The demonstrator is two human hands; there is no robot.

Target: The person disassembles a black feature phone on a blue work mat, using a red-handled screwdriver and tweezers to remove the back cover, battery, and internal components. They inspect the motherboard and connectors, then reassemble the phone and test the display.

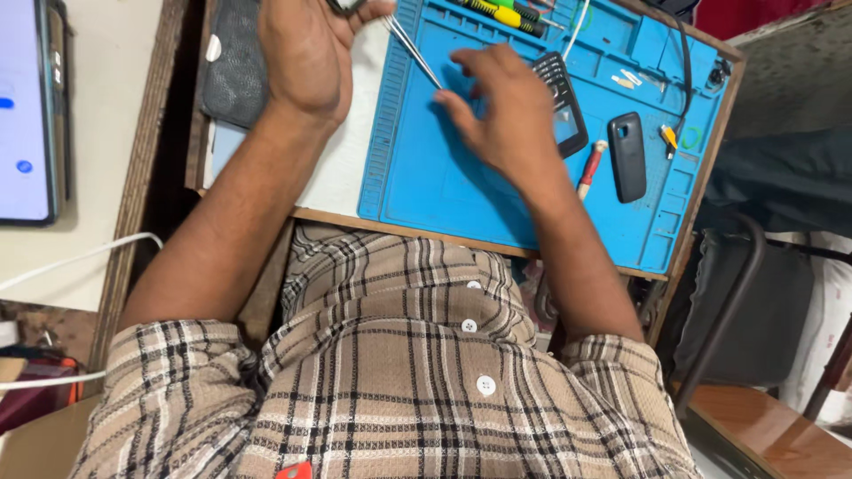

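While the left hand (pixel 306 58) pinches slim tweezers (pixel 413 51) angled toward the blue mat (pixel 444 186), the right hand (pixel 506 111), fingers loosely spread, steadies a black keypad phone (pixel 564 102) flat on the worktop, seemingly for precise work.

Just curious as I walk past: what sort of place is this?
Probably a phone repair bench: a blue work mat with small compartments, tweezers by the left hand, screwdrivers, and small dark phones lying on the mat.

The left hand (pixel 306 53) is running off the top edge, hiding what its fingers (pixel 368 9) grip; the right hand (pixel 506 111) is covering part of the keypad phone (pixel 564 102).
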